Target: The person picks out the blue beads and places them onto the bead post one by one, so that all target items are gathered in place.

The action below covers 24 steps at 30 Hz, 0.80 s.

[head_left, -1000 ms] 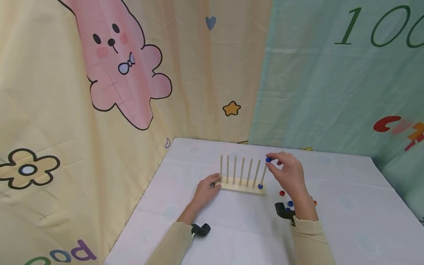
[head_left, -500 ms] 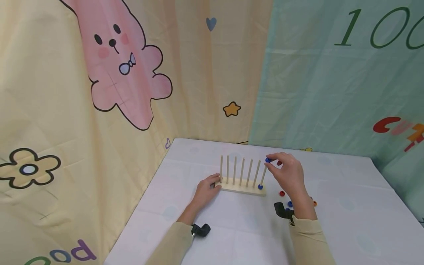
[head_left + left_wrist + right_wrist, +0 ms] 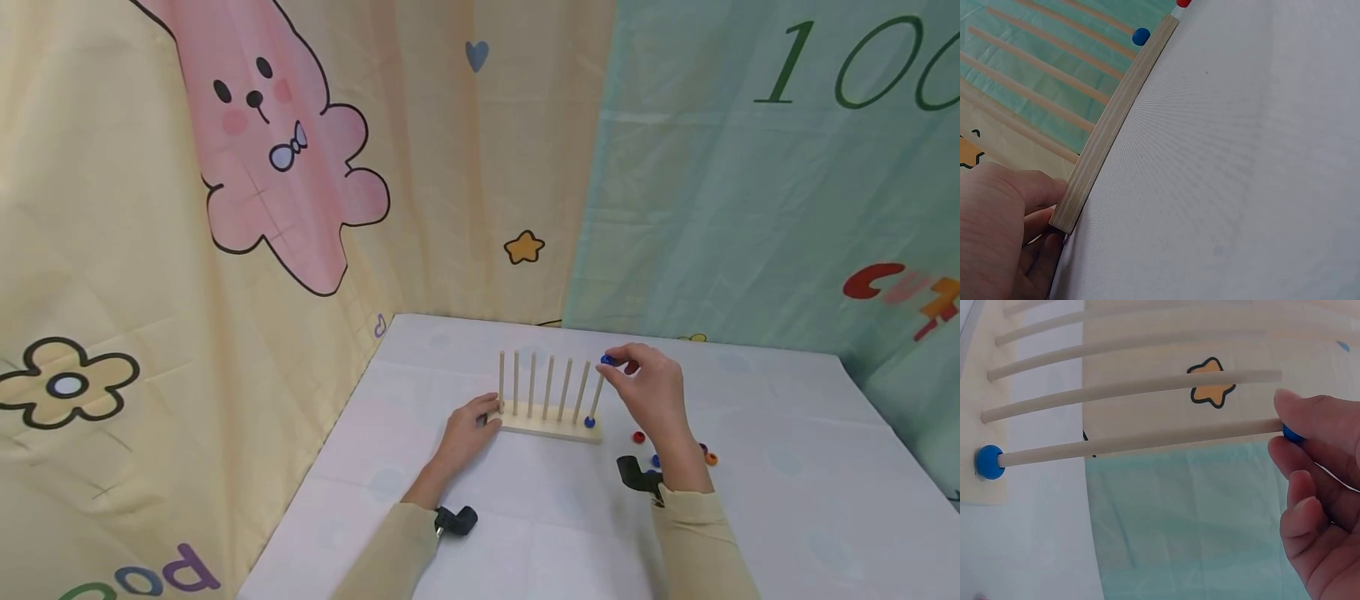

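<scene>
A pale wooden peg board [image 3: 547,428] with a row of several upright pegs stands on the table. My left hand [image 3: 467,429] grips its left end, thumb and fingers around the base [image 3: 1107,131] in the left wrist view. At the right end, my right hand [image 3: 652,387] pinches a blue bead [image 3: 1292,434] between thumb and forefinger at the tip of the last peg [image 3: 1147,439]. The fingers hide most of that bead, so how far it is on the peg cannot be told. Another blue bead [image 3: 989,462] sits at the foot of the same peg.
Loose beads lie right of the board: a red bead [image 3: 638,437], a blue bead [image 3: 656,460] and an orange bead [image 3: 711,459], with others partly hidden by the right wrist. A white cloth [image 3: 540,517] covers the table. Printed curtains [image 3: 480,167] hang behind and at the left.
My right hand and forearm have shifted very slightly left, uncovering more of the orange bead. The pinched bead stays at the peg's tip. My left hand has not moved.
</scene>
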### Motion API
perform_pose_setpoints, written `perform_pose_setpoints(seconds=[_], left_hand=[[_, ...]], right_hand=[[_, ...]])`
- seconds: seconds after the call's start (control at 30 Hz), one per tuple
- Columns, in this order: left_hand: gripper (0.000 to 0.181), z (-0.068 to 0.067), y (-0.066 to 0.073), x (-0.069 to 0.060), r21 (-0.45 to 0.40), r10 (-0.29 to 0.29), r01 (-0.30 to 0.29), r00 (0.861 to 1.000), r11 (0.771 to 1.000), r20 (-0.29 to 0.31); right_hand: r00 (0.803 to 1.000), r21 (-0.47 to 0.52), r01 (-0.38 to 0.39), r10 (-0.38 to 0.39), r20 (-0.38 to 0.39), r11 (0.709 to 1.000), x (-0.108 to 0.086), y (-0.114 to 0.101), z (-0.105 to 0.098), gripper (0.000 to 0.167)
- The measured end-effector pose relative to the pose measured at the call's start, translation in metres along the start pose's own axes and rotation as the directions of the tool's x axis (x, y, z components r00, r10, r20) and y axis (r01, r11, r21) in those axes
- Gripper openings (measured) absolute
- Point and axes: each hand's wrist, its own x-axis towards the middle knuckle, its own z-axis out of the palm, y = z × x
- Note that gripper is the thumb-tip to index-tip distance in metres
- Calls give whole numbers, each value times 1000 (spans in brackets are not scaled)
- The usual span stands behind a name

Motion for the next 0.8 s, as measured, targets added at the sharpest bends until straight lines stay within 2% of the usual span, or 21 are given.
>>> perform_pose_setpoints(seconds=[0.2, 0.53, 0.8], left_hand=[[36, 0, 0, 0, -1, -9, 9, 1000, 1000, 7], [36, 1, 0, 1, 30, -35, 34, 999, 999, 14], [37, 1, 0, 1, 18, -37, 36, 999, 999, 16]], right_hand=[[998, 13, -61, 61, -1, 998, 0, -2, 3, 23], [995, 19, -100, 100, 24, 995, -1, -3, 3, 23], [994, 25, -102, 101, 47, 994, 0, -5, 2, 21]])
